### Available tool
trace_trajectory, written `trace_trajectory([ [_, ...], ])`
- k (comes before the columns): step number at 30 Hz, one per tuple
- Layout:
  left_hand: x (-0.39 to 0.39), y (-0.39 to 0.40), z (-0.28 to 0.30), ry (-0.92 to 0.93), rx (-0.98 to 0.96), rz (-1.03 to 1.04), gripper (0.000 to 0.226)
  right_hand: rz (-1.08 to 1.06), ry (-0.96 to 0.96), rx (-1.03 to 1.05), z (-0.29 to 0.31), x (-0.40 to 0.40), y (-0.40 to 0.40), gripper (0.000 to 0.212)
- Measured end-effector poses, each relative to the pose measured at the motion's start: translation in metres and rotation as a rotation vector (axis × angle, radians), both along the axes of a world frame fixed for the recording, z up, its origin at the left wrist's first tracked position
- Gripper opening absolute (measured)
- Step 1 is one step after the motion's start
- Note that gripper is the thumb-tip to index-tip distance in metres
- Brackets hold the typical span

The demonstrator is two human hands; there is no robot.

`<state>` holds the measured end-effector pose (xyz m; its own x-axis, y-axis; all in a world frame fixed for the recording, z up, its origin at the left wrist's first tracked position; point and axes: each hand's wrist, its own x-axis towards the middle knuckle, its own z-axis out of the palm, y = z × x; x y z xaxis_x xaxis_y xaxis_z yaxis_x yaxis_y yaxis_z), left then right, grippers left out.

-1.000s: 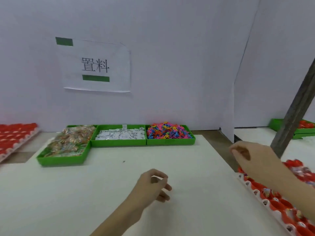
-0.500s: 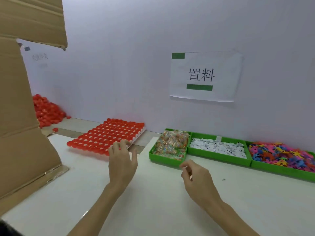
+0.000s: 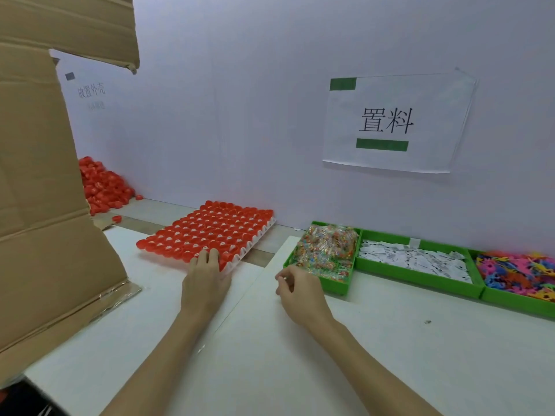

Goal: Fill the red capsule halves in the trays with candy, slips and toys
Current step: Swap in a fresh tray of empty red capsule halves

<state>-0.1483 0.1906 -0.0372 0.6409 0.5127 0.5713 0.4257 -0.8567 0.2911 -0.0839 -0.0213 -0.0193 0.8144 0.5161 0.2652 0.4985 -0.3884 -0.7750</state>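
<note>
Since half a second ago my left hand [image 3: 205,277] has gone forward to the tray of red capsule halves [image 3: 207,231], and its fingertips [image 3: 213,254] now lie on the tray's near edge, fingers straight and close together. The view has also closed in on the bench a little. My right hand [image 3: 300,291] has hardly shifted: it hovers above the white table [image 3: 300,355] just short of the candy bin [image 3: 326,253], fingers loosely curled with thumb and forefinger nearly meeting; I cannot tell whether anything is pinched between them.

The tray sits at eleven o'clock from my hands, its rows full of red halves. The candy bin is at one o'clock, the bin of white slips [image 3: 414,259] touches its right side, and the bin of coloured toys [image 3: 519,271] is at two o'clock. A loose heap of red capsule shells [image 3: 102,184] lies at ten o'clock, behind a cardboard box [image 3: 39,190] standing at nine. A paper sign [image 3: 393,121] hangs on the wall above the bins.
</note>
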Motion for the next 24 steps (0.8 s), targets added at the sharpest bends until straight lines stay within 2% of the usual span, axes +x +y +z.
trace_trajectory([
  [8, -0.009, -0.012, 0.012, -0.002, -0.021, -0.054, 0.034, 0.018, 0.181, 0.091, -0.004, 0.000, 0.012, 0.020],
  [14, -0.016, -0.032, 0.016, 0.046, 0.154, -0.117, 0.030, 0.052, 0.370, 0.223, -0.009, -0.007, 0.025, 0.030],
  [16, -0.020, -0.037, 0.017, 0.029, 0.203, -0.130, 0.027, 0.070, 0.511, 0.335, -0.010, -0.008, 0.032, 0.029],
  [20, -0.027, -0.046, 0.018, -0.037, 0.264, -0.223, 0.026, 0.226, 1.090, 0.691, -0.002, -0.008, 0.045, 0.022],
  [24, -0.035, -0.046, 0.013, -0.053, 0.267, -0.273, 0.029, 0.190, 1.137, 0.738, 0.005, -0.011, 0.050, 0.036],
])
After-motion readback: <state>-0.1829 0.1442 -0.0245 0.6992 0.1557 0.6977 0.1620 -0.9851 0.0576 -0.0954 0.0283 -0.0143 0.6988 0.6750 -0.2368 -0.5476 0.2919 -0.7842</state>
